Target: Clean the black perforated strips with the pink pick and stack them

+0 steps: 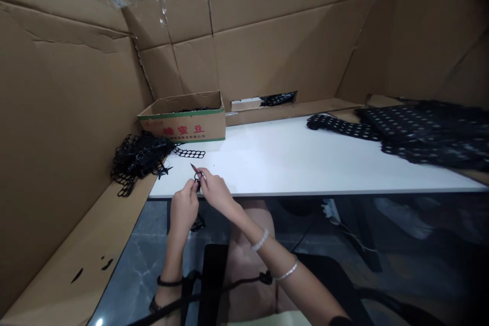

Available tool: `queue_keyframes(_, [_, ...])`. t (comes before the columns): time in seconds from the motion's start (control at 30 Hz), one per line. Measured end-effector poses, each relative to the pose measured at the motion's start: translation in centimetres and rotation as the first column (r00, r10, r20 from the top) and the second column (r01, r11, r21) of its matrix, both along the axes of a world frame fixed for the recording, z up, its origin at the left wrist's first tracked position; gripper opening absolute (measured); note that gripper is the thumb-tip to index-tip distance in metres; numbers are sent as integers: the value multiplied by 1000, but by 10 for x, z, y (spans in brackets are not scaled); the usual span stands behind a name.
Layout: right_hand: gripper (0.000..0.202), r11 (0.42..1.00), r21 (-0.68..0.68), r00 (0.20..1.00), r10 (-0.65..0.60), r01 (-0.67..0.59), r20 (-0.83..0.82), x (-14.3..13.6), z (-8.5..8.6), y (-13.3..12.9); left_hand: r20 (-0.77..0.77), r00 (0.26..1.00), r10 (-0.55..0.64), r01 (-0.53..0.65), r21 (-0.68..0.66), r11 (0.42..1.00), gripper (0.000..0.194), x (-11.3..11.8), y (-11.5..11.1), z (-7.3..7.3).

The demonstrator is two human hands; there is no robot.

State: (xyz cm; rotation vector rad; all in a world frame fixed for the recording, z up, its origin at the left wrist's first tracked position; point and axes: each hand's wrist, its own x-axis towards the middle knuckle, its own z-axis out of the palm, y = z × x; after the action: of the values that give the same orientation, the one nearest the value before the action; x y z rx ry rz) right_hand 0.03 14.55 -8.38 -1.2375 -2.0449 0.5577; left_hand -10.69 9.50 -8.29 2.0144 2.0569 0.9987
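Observation:
Both of my hands are close together over the table's front edge, left of centre. My right hand [214, 189] is closed around a small pointed blade [194, 168], its tip aimed up and left; its handle is hidden by the fingers. Just beside it, my left hand [185, 204] pinches a small black ringed plastic piece [198, 179], partly covered by the fingers. A heap of black ring-mesh strips [139, 160] lies to the left of the hands. From it a short strip [190, 153] reaches onto the white tabletop [275, 163].
A cardboard box [183, 125] with black pieces inside stands behind the heap. Black strips with pale holes [431, 130] are piled at the right. Tall cardboard walls [282, 51] surround the table. Black scraps [77, 275] lie on the cardboard at lower left.

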Motion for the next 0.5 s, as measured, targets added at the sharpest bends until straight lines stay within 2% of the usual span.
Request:
queue_keyframes(0.1, [31,994,-17,988,101,-104,-118,4,-4,-1,111,993,-34,31,28,999,24,-10,3,-3])
queue_keyframes(0.2, [25,986,-17,979,160,-164,-126,9,-7,-6,228,971,-70,64,35,997,27,-19,6,-5])
queue_keyframes(0.3, [23,984,-6,982,180,-180,-63,16,-4,-15,327,940,-92,86,33,996,29,-24,7,-6])
queue_keyframes(0.5, [24,995,21,982,93,-98,166,27,8,-29,403,911,-91,81,42,996,30,-30,6,-3])
